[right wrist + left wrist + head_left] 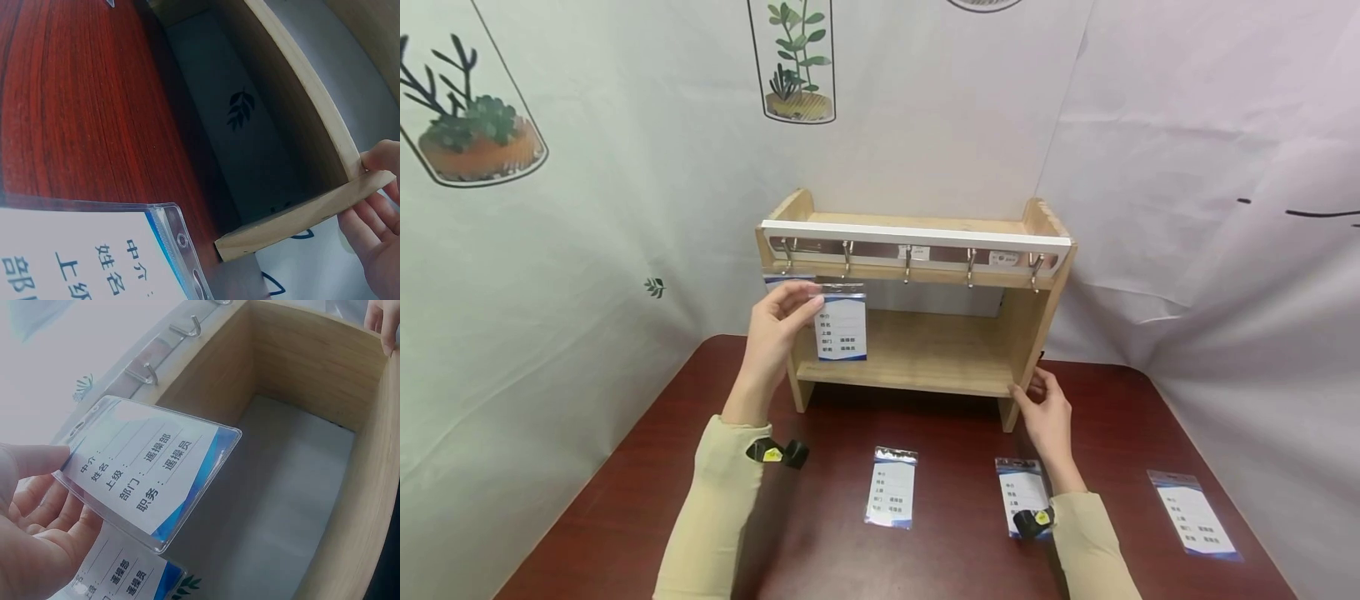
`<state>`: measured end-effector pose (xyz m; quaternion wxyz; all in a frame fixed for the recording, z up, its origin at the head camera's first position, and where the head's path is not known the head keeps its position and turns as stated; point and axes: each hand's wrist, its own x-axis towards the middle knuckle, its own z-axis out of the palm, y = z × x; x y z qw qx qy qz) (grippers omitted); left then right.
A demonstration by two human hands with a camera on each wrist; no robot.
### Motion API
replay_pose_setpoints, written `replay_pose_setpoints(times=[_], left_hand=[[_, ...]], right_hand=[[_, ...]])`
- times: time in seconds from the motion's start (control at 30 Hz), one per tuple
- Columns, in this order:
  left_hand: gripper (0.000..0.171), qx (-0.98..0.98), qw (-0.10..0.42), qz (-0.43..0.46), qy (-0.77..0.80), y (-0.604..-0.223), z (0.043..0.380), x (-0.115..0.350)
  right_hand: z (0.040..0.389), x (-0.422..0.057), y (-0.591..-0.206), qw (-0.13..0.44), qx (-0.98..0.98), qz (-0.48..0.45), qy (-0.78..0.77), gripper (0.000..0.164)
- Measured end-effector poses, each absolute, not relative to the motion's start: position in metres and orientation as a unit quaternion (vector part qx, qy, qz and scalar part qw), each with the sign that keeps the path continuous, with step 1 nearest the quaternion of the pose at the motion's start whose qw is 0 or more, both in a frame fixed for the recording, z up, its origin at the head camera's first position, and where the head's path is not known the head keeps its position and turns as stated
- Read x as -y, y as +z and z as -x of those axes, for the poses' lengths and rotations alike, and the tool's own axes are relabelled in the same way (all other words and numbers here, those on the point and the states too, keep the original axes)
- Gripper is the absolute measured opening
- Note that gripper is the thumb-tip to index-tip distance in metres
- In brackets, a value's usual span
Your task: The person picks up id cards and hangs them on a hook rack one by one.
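My left hand [772, 327] pinches a clear-sleeved ID badge [842, 333] by its upper left edge. This badge hangs upright below the second hook [847, 258] from the left on the wooden shelf [910, 375]. Its slotted top lies close under that hook, overlapping the shelf front in the head view. Another badge [122, 569] shows behind my left hand, under the leftmost hook [786, 254], mostly hidden. At the shelf's lower right, my right hand [1047, 417] grips the side panel [306, 215], thumb in front and fingers round the outer face.
On the dark red table [820, 533] lie three more badges: one in the middle [892, 487], one [1021, 487] partly under my right wrist, one at the far right [1197, 514]. Several metal hooks line the white rail [880, 232]. A printed white cloth [925, 108] stands behind.
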<state>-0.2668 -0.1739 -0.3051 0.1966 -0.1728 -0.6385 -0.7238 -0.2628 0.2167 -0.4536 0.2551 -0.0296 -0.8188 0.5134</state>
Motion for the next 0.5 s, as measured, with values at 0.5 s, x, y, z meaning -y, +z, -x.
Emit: replay_pose_setpoints(times=[0.5], left_hand=[[0.028, 0.649, 0.22, 0.163, -0.709, -0.301, 0.276, 0.161]], right_hand=[[0.266, -0.218, -0.456, 0.252, 0.819, 0.027, 0.515, 0.048]])
